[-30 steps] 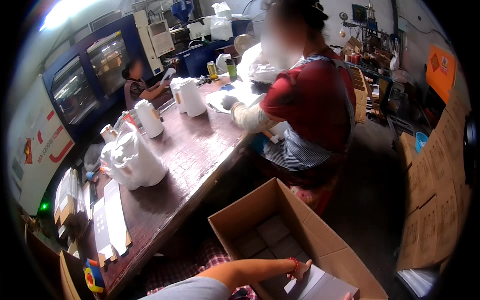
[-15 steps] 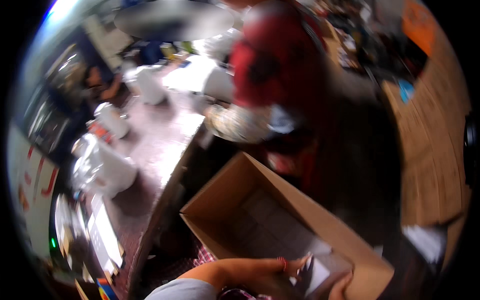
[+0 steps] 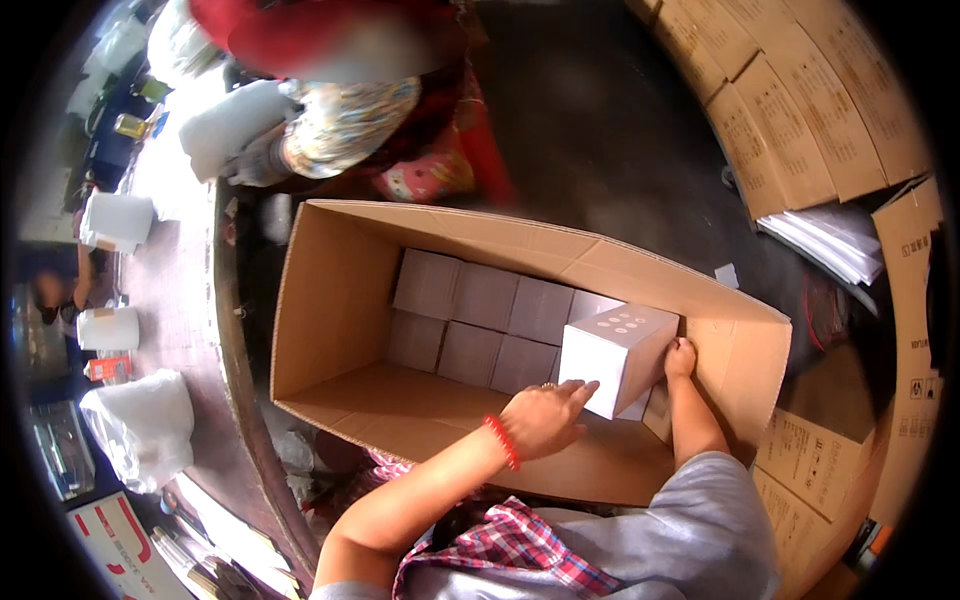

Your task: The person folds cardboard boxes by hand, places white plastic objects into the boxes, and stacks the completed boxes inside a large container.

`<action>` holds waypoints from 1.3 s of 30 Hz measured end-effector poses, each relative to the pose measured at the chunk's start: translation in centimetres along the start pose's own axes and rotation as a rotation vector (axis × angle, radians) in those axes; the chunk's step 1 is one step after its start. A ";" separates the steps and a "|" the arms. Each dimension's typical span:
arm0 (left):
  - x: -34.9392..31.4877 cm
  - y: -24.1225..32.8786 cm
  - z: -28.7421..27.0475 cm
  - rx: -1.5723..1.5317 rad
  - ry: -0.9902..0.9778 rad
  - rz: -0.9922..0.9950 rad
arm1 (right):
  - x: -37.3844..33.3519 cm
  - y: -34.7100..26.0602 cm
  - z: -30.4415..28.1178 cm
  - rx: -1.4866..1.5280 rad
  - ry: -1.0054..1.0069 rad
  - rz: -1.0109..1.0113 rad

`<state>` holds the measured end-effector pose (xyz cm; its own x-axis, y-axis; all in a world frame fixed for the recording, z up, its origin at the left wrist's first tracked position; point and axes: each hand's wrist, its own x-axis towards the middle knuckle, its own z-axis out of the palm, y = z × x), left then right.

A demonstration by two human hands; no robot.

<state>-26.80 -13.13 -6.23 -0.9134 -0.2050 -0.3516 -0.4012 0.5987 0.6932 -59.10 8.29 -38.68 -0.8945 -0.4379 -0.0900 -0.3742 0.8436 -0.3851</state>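
Observation:
A small white box (image 3: 617, 357) with round marks on its top sits inside a large open brown carton (image 3: 330, 300), on the right side above a layer of several plain small boxes (image 3: 480, 320). My left hand (image 3: 545, 415), with a red bracelet at the wrist, presses on the box's near left face. My right hand (image 3: 681, 357) holds its right side against the carton wall.
A long brown table (image 3: 185, 300) runs along the left with white bags (image 3: 140, 425) and white containers (image 3: 108, 328). Another person in a red top (image 3: 330, 40) works at the far end. Flat cardboard sheets (image 3: 790, 110) are stacked at the upper right.
The view has swung down from the table and the other person onto the open carton. Both my hands now hold the white box inside it.

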 end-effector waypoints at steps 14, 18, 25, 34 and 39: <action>-20.0 0.9 -2.0 -0.412 0.433 -0.172 | 0.1 -9.8 2.2 -0.281 -0.717 0.067; -23.7 2.1 -0.6 -0.390 0.660 -0.216 | -1.2 -11.9 4.5 -0.394 -0.347 0.286; -27.0 3.2 2.5 -0.747 0.926 -0.307 | -2.4 -6.9 2.3 -0.244 -0.307 0.049; -25.1 2.8 2.5 -0.576 0.778 -0.343 | -2.8 -7.7 -0.2 -0.097 -0.375 -0.223; -26.2 2.2 2.5 -0.612 0.832 -0.338 | -3.0 -8.7 -1.5 -0.151 -0.347 -0.276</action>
<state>-3.62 -4.47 2.93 -0.4171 -0.8850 -0.2067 -0.3961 -0.0277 0.9178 -53.53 2.79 -33.67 -0.6314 -0.7089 -0.3143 -0.6412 0.7052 -0.3026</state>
